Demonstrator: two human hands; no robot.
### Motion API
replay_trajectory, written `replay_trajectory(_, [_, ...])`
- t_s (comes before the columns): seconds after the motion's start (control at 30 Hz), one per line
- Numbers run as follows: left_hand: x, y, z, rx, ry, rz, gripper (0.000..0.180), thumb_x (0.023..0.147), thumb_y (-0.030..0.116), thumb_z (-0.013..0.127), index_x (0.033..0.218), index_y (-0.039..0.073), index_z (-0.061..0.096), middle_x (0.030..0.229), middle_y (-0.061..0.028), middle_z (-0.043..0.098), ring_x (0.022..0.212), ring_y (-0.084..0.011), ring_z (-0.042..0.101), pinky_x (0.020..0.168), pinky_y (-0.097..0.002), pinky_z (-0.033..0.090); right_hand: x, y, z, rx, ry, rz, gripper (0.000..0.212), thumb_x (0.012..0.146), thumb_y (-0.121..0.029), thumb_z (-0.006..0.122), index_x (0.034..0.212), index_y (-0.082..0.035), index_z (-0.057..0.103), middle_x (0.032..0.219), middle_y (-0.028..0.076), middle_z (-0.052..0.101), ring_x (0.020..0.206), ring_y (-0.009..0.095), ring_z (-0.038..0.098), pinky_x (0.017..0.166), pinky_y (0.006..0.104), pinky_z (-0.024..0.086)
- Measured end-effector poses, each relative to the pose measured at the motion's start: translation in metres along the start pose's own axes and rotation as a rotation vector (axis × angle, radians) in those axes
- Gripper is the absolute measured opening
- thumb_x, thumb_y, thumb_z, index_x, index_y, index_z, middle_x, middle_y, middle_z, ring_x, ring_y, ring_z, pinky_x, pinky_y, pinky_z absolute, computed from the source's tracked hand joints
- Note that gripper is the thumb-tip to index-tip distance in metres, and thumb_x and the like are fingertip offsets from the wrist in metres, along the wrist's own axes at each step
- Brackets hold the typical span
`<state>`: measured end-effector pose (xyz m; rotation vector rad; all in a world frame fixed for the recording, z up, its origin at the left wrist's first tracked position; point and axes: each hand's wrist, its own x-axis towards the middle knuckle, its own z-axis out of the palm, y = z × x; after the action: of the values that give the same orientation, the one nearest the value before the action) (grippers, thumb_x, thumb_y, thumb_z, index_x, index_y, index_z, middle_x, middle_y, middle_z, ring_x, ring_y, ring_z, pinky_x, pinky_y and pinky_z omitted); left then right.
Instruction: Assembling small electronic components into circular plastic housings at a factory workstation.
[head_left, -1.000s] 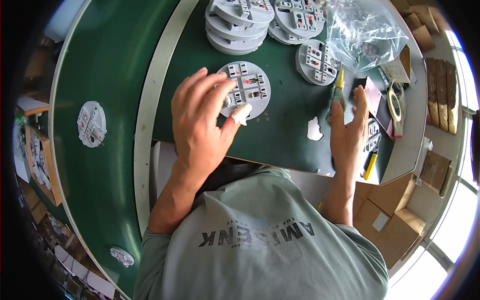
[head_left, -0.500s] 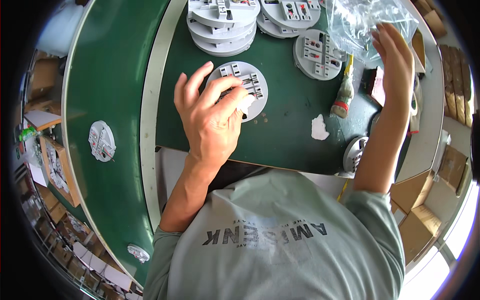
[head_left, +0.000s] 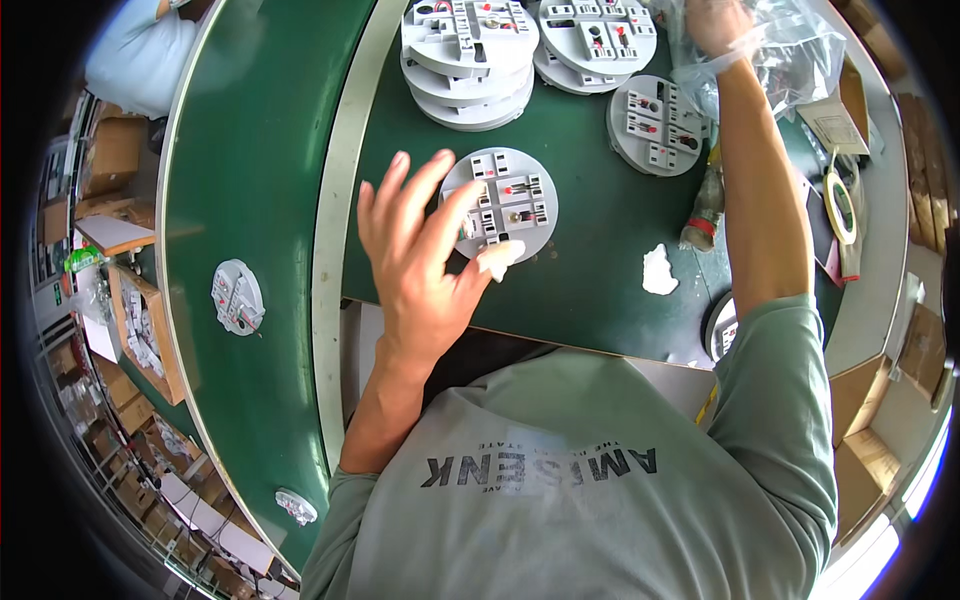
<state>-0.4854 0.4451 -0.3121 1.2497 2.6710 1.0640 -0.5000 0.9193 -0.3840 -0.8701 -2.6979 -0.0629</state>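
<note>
My left hand (head_left: 425,275) hovers by a round grey plastic base (head_left: 538,220) lying on the green table, its fingers spread and partly over the base's left side. A white wrap or scrap (head_left: 498,260) sits on the thumb tip. The base carries raised slotted blocks and small red and metal parts. At the far right, my right hand (head_left: 718,28) reaches into or behind a clear plastic bag (head_left: 805,65); its fingers are hidden by the plastic and the frame's edge.
Stacked grey bases (head_left: 468,112) stand at the back, with a smaller pile (head_left: 590,75) and a single base (head_left: 655,130) beside them. A bottle (head_left: 703,215), a white scrap (head_left: 659,270) and a tape roll (head_left: 842,208) lie to the right. A green conveyor belt (head_left: 240,400) runs along the left.
My right hand has moved farther away, from beside the plastic bag to in or behind it. My left hand has drawn back from the base, its fingers spreading. The whole view has shifted slightly.
</note>
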Motion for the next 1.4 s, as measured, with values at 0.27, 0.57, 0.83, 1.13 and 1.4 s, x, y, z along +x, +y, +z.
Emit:
replay_trajectory(0.27, [0.005, 0.001, -0.020, -0.016, -0.178, -0.012, 0.098, 0.067, 0.037, 0.097, 0.149, 0.000, 0.057, 0.163, -0.0220, 0.045, 0.149, -0.0453, 0.044, 0.122, -0.0543, 0.038, -0.001, -0.010, -0.014, 0.183, 0.046, 0.067, 0.023, 0.097, -0.021, 0.058, 0.098, -0.002, 0.071, 0.095, 0.029, 0.072, 0.094, 0.051, 0.069, 0.084, 0.0589, 0.054])
replay_trajectory(0.57, [0.005, 0.011, -0.035, 0.006, -0.534, 0.036, 0.116, 0.063, 0.047, 0.095, 0.159, 0.002, 0.047, 0.171, -0.0232, 0.033, 0.150, -0.0409, 0.042, 0.125, -0.0541, 0.036, -0.006, -0.023, -0.020, 0.224, 0.191, 0.134, 0.026, 0.101, -0.025, 0.056, 0.109, -0.005, 0.069, 0.103, 0.030, 0.071, 0.100, 0.052, 0.068, 0.084, 0.0571, 0.054])
replay_trajectory(0.83, [-0.021, -0.003, -0.027, 0.071, -0.397, 0.209, 0.080, 0.073, 0.021, 0.092, 0.144, 0.002, 0.062, 0.158, -0.0232, 0.051, 0.135, -0.0388, 0.060, 0.112, -0.0486, 0.052, 0.005, -0.021, -0.019, 0.349, 0.370, 0.132, 0.037, 0.105, -0.034, 0.052, 0.123, -0.007, 0.070, 0.110, 0.027, 0.074, 0.103, 0.048, 0.070, 0.089, 0.0545, 0.054])
replay_trajectory(1.13, [0.000, -0.016, -0.052, -0.555, -0.250, -0.321, 0.024, 0.096, 0.015, 0.076, 0.115, 0.001, 0.077, 0.101, -0.0171, 0.078, 0.086, -0.0217, 0.077, 0.070, -0.0350, 0.061, 0.034, 0.054, 0.022, 0.097, 0.420, 0.060, 0.040, 0.099, -0.034, 0.068, 0.124, -0.005, 0.077, 0.127, 0.019, 0.075, 0.114, 0.028, 0.073, 0.103, 0.0372, 0.055])
replay_trajectory(1.4, [0.034, -0.050, -0.026, -0.849, -0.306, -0.682, 0.052, 0.111, 0.045, 0.060, 0.094, -0.003, 0.072, 0.066, -0.0030, 0.064, 0.056, -0.0106, 0.064, 0.050, -0.0265, 0.050, 0.021, 0.007, 0.013, 0.345, 0.342, 0.205, 0.039, 0.097, -0.039, 0.065, 0.107, -0.006, 0.083, 0.107, 0.016, 0.081, 0.099, 0.032, 0.078, 0.094, 0.0382, 0.058])
